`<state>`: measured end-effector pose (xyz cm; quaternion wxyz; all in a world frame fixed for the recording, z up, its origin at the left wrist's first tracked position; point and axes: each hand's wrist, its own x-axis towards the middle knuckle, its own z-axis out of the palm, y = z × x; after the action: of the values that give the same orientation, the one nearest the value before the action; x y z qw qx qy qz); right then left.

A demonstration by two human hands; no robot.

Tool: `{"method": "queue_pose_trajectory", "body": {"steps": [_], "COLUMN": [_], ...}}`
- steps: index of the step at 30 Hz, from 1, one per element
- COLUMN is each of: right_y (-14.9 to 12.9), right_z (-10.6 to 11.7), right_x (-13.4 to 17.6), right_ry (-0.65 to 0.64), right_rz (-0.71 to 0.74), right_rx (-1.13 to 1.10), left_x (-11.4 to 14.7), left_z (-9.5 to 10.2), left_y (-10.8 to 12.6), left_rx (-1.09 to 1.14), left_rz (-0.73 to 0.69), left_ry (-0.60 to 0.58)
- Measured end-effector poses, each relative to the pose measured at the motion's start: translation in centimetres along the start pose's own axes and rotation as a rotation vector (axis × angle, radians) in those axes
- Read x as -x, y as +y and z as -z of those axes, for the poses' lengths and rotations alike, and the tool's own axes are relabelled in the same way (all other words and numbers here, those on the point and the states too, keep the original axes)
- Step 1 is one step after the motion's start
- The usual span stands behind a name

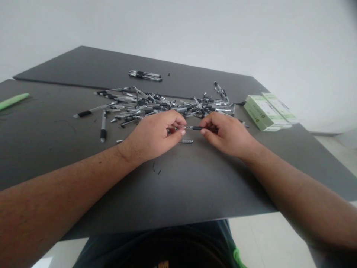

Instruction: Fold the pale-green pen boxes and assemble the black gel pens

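A pen (193,127) with a clear section and a black grip spans the gap between my hands, low over the table. My left hand (160,132) pinches its thin left end between thumb and fingers, which hide part of it. On the other side, my right hand (226,132) is closed on the black part, its far end covered by the fingers. Just behind my hands spreads a heap of clear-and-black pens (145,106). Another slim pen or pen part (186,141) lies on the table beneath my left hand, partly covered by it.
Green-and-white boxes (264,113) stand at the right. Several pens (145,75) lie together on the rear table, near a small black bit (169,74). One pen (103,126) lies left of the heap. A light green object (13,101) is at the far left of the grey table (178,193).
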<state>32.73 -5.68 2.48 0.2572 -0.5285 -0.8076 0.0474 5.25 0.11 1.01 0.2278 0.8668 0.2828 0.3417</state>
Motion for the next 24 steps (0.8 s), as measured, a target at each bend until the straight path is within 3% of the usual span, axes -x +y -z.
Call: {"method": "queue_pose_trajectory", "body": {"steps": [15, 24], "right_y": [-0.86, -0.76], "right_z": [-0.47, -0.60], "right_x": [0.06, -0.13], "right_ry": [-0.025, -0.061], "right_rz": [0.077, 0.006], "right_rx": [-0.010, -0.070], "left_x": [-0.07, -0.19], "left_z": [0.25, 0.35], "left_y": [0.44, 0.28], "left_rx": [-0.182, -0.048], "left_rz": [-0.097, -0.034], "left_ry": [-0.030, -0.054]}}
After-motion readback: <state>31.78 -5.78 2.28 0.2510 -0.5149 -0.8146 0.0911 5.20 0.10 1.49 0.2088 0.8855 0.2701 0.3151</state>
